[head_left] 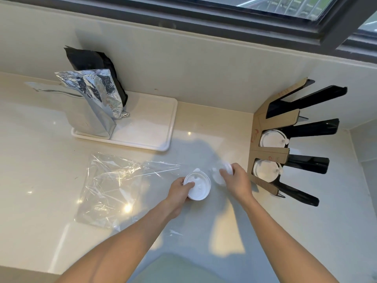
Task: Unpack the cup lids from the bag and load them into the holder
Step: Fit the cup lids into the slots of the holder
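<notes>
Lid stack (197,187) sits on the worktop (40,180) near centre, left hand (179,190) clamped on it; right hand (234,180) pinches a separate blurred lid (221,174) just right of it. Empty clear bag (114,186) lies left, so unpacking looks done and loading is underway. Next: carry the lid right to the holder (271,154), whose two near slots already show lids, and seat it flat.
</notes>
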